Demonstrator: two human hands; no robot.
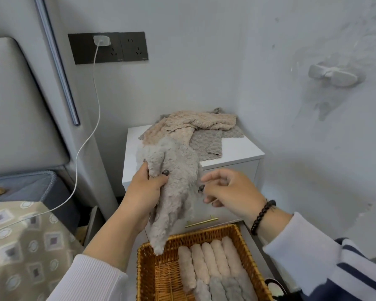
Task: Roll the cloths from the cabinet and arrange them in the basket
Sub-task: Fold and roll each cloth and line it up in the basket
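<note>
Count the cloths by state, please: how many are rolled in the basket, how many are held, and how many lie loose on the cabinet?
Rolled in the basket: at least 8 visible, 5 beige rolls and 3 grey rolls; the frame edge may hide more.
Held: 1 grey cloth, gripped by the left hand.
Loose on the cabinet: 2, a beige cloth over a grey one.
Total: 11.

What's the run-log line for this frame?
left hand: grips fluffy grey cloth | right hand: reaching, holds nothing | woven wicker basket: rolled cloths inside | white cabinet: unrolled cloths remain

Wall socket (108, 48) — charger (101, 40), cable (97, 92)
</note>
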